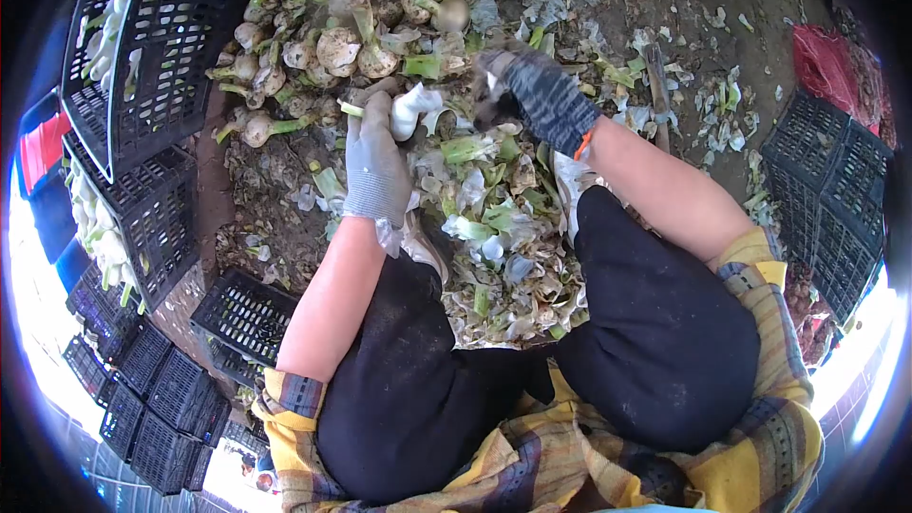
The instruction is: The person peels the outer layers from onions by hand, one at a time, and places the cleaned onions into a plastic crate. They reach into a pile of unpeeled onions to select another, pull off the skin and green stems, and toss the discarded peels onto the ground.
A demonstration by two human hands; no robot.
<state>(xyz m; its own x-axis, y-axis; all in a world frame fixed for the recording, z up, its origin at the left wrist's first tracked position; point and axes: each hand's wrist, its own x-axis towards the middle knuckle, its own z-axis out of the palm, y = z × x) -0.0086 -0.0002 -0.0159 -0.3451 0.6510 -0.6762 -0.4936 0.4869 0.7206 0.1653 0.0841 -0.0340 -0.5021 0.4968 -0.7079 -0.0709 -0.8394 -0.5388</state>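
My left hand (375,157), in a light grey glove, is closed around a peeled white garlic bulb (408,114). A short cut stem pokes out at the left of the fingers. Just to the right, my right hand (541,95) wears a dark mottled glove with an orange cuff edge. Its fingers are curled, and what they grip is dark and hard to make out. Unpeeled garlic bulbs (339,50) with soil and green stems lie heaped beyond both hands. Below the hands, between my legs, is a pile of peelings and cut stems (499,218).
At the left, a black crate (176,47) holds peeled garlic, with another filled crate (157,228) beneath it. More black crates (180,389) stand at lower left. Stacked crates (826,180) and red netting (826,66) are at the right. Loose skins litter the dirt floor (750,0).
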